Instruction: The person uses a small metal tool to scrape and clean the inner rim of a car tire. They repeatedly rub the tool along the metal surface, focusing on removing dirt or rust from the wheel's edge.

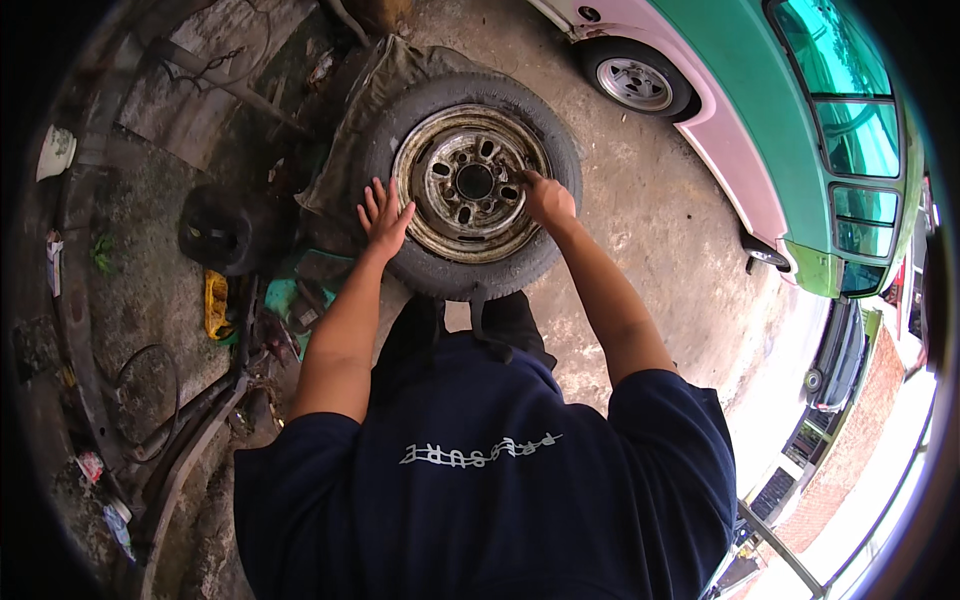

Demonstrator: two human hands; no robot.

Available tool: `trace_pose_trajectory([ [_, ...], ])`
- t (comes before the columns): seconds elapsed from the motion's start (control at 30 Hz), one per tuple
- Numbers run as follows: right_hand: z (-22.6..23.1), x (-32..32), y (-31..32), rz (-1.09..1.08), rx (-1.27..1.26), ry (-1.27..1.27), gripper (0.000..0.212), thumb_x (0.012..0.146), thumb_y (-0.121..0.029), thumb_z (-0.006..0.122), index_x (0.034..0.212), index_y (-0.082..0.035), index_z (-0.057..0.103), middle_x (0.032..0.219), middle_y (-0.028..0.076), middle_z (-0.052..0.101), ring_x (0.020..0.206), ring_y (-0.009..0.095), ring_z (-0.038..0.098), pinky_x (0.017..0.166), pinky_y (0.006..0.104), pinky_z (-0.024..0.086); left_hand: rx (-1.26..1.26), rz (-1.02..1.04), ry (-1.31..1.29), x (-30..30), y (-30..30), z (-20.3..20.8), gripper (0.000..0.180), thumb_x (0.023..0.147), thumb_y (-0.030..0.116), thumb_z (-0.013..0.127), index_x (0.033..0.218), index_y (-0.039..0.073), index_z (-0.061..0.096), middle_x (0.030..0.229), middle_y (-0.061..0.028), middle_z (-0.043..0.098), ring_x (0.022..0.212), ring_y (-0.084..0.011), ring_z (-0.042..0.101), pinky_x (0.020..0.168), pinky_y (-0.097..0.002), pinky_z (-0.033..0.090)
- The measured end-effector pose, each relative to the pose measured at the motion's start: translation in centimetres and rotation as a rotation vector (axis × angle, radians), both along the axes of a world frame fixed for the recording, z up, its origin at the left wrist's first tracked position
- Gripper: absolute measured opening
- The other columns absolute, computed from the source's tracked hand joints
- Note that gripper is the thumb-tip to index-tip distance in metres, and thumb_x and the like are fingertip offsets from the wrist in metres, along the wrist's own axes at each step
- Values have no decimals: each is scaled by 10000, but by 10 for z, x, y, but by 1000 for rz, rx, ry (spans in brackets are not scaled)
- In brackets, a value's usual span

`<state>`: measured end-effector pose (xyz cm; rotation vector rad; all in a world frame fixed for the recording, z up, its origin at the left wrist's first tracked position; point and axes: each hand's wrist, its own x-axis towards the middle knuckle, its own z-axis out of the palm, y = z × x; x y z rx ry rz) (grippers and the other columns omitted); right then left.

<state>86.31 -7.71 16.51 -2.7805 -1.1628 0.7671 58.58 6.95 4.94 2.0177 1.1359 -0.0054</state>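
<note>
A worn car wheel (470,185) lies flat on the concrete floor (650,210) directly in front of the person, its black tyre (545,125) ringing a rusty, dirty steel rim (440,215) with bolt holes around a dark centre hole. The left hand (384,218) rests on the tyre's left side where rubber meets rim, fingers spread and flat, its grip released and holding nothing. The right hand (547,198) is at the right edge of the rim, fingers curled inward against the metal; its grip looks clenched, but whether it holds anything small I cannot tell. Both bare forearms reach out from a dark blue shirt (490,480) that fills the lower part of the view. The wheel sits partly on a grubby piece of cloth (375,85) spread beneath its upper left side. To the left a smaller black tyre (222,228) lies on the ground, with a yellow rag (216,303) just below it and a loop of dark cable (150,385) farther down. At the upper right stands a pink and green vehicle (800,130), its front wheel (635,80) well apart from the one being handled
</note>
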Motion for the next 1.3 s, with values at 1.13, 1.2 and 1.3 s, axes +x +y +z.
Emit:
trace_pose_trajectory([
  [1.13, -6, -79, -51, 62, 41, -8, 430, 894, -116, 485, 1303, -181, 599, 1000, 200, 706, 917, 362, 700, 782, 463, 566, 25, -7, -10, 0, -1, 2, 827, 958, 696, 303, 1596, 218, 83, 1659, -108, -37, 1519, -314, -103, 1163, -554, -109],
  [1.2, -4, -79, -53, 21, 68, 24, 415, 900, -138, 490, 1293, -190, 612, 996, 205, 704, 927, 368, 695, 791, 470, 562, 26, -10, -9, -2, 0, 1, 829, 956, 698, 302, 1595, 218, 84, 1659, -110, -35, 1519, -315, -101, 1163, -554, -109],
  [1.3, 1, -71, -58, -50, 59, 90, 393, 902, -195, 527, 1282, -201, 627, 1028, 209, 701, 951, 384, 683, 817, 479, 552, 28, -4, -14, -1, 0, -1, 830, 954, 702, 301, 1595, 220, 88, 1659, -110, -31, 1520, -316, -97, 1163, -556, -106],
])
